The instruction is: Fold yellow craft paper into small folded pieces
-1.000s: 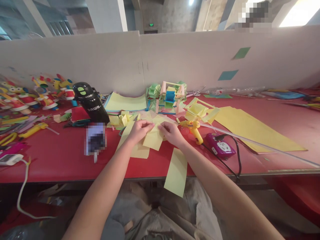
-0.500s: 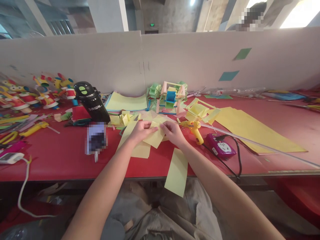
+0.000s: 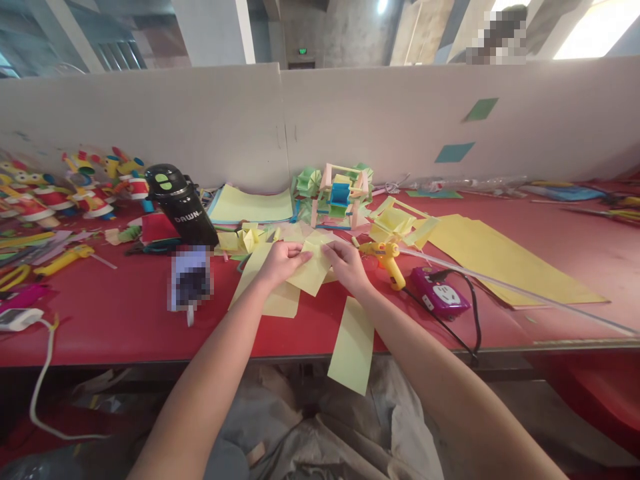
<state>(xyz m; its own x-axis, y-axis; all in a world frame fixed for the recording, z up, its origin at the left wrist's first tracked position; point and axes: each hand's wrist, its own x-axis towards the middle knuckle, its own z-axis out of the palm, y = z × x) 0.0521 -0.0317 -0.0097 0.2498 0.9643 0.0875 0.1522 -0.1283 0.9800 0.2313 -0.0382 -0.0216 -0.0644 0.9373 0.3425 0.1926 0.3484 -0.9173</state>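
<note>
Between my two hands is a small pale yellow paper (image 3: pixel 311 275), held up over the red table. My left hand (image 3: pixel 283 264) pinches its left edge, thumb on top. My right hand (image 3: pixel 345 261) grips its upper right part with thumb and fingers together. Beneath lie larger pale yellow sheets (image 3: pixel 281 301), partly covered by my left hand. Another yellow strip (image 3: pixel 351 347) hangs over the table's front edge near my right forearm. A yellow glue gun (image 3: pixel 389 259) lies just right of my right hand.
A black bottle (image 3: pixel 183 207) and a blurred phone (image 3: pixel 190 279) stand at left. Behind my hands is a paper-and-stick model (image 3: pixel 341 195). A purple power socket (image 3: pixel 440 293) with a black cord and large yellow sheets (image 3: pixel 505 257) are at right. Scissors (image 3: pixel 15 275) lie far left.
The view has shifted slightly. Both hands keep nearly the same grip on the small paper.
</note>
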